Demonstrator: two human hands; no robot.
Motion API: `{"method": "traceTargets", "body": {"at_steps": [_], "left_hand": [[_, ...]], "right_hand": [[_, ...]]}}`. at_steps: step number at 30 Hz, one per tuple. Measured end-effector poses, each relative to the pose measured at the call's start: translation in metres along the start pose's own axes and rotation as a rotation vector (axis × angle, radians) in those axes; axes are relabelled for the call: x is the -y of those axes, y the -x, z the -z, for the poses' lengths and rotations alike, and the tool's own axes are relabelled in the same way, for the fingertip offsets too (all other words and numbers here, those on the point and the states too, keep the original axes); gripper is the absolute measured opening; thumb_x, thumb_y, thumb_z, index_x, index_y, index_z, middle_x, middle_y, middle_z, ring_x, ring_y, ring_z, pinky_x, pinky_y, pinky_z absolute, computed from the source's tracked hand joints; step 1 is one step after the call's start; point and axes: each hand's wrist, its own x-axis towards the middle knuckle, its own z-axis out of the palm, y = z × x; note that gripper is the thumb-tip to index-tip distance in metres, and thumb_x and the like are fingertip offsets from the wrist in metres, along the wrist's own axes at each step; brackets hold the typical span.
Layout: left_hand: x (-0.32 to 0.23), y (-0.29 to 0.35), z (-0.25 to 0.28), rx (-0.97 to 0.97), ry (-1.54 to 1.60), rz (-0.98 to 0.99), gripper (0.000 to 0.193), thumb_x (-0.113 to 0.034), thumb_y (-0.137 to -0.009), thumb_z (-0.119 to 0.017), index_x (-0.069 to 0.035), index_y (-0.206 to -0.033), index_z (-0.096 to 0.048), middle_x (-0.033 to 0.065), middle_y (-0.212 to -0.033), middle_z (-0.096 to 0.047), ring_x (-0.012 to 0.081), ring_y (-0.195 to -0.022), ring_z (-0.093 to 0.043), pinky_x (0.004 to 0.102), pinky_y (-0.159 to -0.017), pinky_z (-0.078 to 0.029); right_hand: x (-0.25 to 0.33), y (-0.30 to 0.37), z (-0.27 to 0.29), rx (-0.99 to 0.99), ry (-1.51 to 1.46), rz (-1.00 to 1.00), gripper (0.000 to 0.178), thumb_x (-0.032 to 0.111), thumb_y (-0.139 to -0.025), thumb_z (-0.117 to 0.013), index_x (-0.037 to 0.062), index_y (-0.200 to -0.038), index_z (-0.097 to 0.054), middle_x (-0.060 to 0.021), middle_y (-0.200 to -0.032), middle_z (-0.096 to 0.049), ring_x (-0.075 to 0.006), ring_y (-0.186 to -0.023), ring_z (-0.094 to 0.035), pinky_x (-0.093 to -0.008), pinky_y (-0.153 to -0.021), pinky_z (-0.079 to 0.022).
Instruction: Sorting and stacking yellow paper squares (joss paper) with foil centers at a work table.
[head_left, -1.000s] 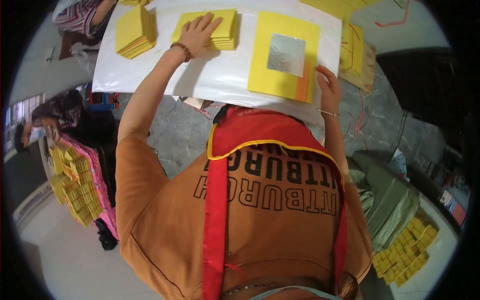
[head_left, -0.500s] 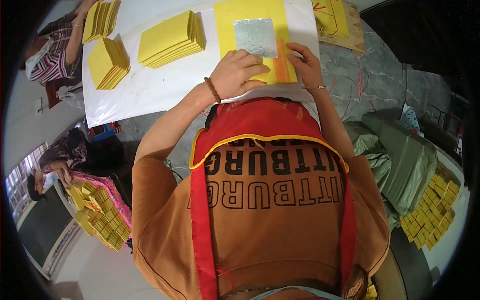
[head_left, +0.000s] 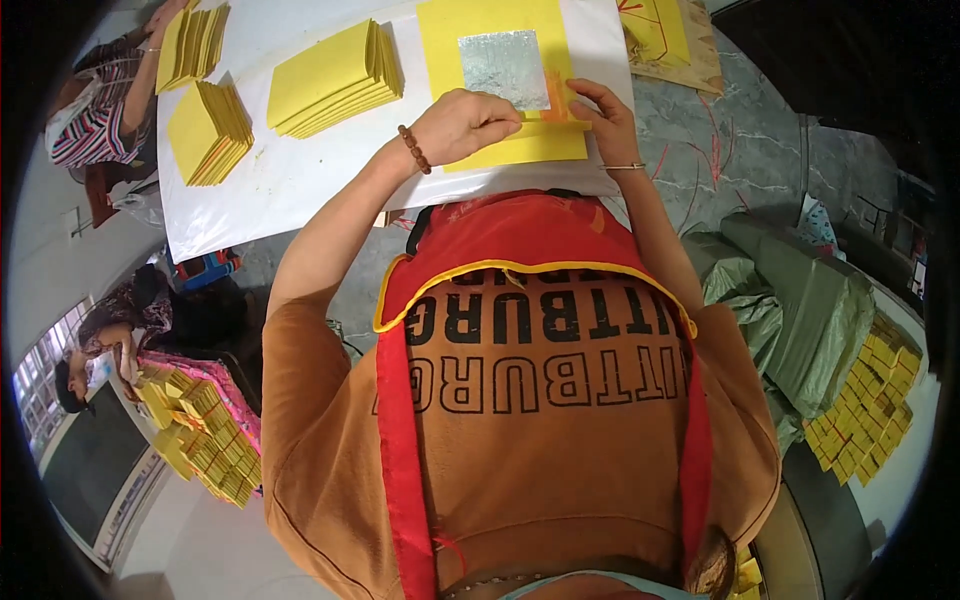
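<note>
A yellow paper sheet (head_left: 440, 58) with a silver foil square (head_left: 500, 68) and an orange patch (head_left: 555, 98) lies on the white-covered table. Its near edge is raised and curled over, and more yellow paper (head_left: 535, 150) shows beneath. My left hand (head_left: 462, 124) is closed at this raised edge, thumb and fingers pinching the paper. At the right end of the fold, my right hand (head_left: 608, 122) touches the paper, its forefinger and thumb apart. Its lower fingers are partly hidden.
Folded yellow paper stacks (head_left: 335, 82) stand left on the white table cover (head_left: 330, 190). A wooden board (head_left: 695, 50) with yellow paper is at right. Another person's arm (head_left: 145, 75) reaches in at far left; green sacking (head_left: 800, 300) covers something at right.
My left hand has gone from lying on the sheet to pinching its near edge, which is now lifted and curled away from me. My right hand has stayed at the right side.
</note>
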Motion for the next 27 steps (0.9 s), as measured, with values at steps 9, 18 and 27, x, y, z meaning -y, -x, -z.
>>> {"method": "traceTargets", "body": {"at_steps": [9,18,27], "left_hand": [[0.017,-0.007,-0.003,0.027,0.302,0.086,0.016,-0.015,-0.084,-0.056,0.0,-0.087,-0.061,-0.0025,-0.07,-0.057,0.0035,-0.064,-0.047,0.0206,-0.058,-0.039],[0.026,-0.013,0.005,0.08,0.456,0.19,0.016,-0.016,-0.085,-0.055,-0.001,-0.087,-0.061,-0.0031,-0.074,-0.057,0.004,-0.068,-0.047,0.0203,-0.063,-0.039],[0.032,0.04,0.024,-0.017,-0.061,-0.088,0.065,-0.033,-0.071,-0.07,-0.011,-0.126,-0.044,0.0132,-0.133,-0.038,0.0276,-0.127,-0.027,0.0389,-0.103,-0.026]], "right_hand": [[0.0,-0.001,0.002,0.021,-0.021,-0.006,0.027,0.008,-0.081,-0.059,0.0031,-0.107,-0.058,-0.003,-0.105,-0.058,-0.0101,-0.096,-0.053,-0.0241,-0.083,-0.043],[-0.001,0.005,0.008,0.166,0.224,0.129,0.032,0.014,-0.08,-0.058,0.004,-0.11,-0.054,-0.0077,-0.123,-0.047,-0.0197,-0.114,-0.042,-0.0324,-0.094,-0.035],[-0.008,0.007,0.004,0.202,0.329,0.264,0.032,0.0,-0.067,-0.066,0.01,-0.095,-0.056,-0.0077,-0.123,-0.04,-0.0242,-0.112,-0.041,-0.0325,-0.096,-0.033]]}}
